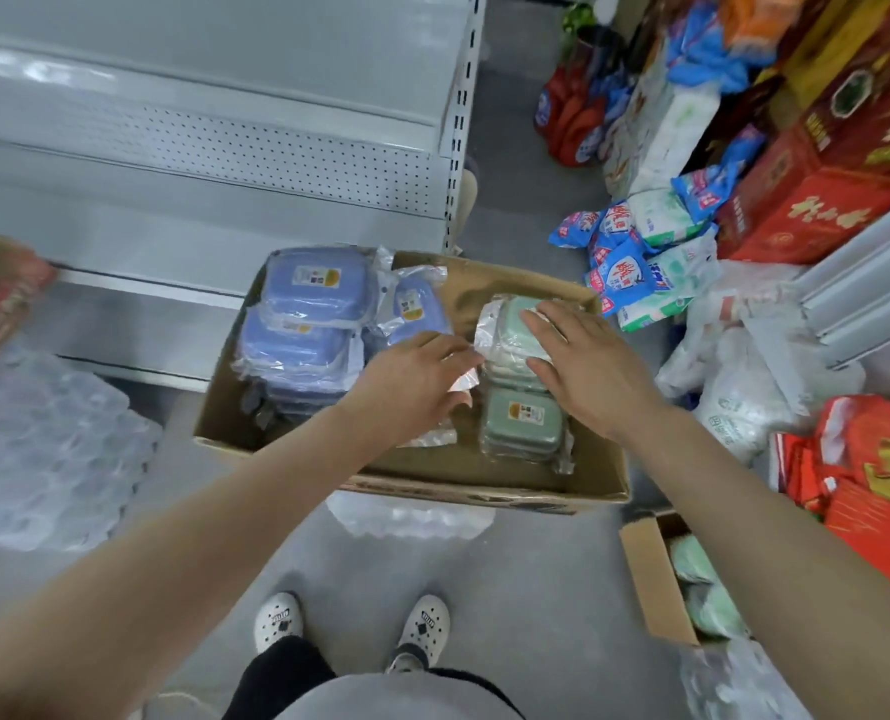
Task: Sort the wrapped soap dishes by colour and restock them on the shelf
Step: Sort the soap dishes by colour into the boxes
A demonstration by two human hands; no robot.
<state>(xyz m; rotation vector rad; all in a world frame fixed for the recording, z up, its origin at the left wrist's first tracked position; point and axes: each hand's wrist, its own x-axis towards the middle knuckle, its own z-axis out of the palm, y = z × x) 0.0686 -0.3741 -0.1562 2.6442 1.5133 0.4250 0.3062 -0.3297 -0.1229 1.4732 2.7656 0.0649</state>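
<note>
In a cardboard box [484, 492], the right hand [588, 368] is resting flat on the topmost wrapped green soap dish [509, 324], the left hand [412, 379] is touching its wrapper's edge, and blue soap dishes [313, 283] are lying stacked alongside.

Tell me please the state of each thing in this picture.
cardboard box, open, on the floor.
blue soap dishes, wrapped, stacked at box's left.
green soap dishes, wrapped, stacked at box's right.
right hand, flat on the green stack.
left hand, at that stack's wrap; grip unclear.
</note>
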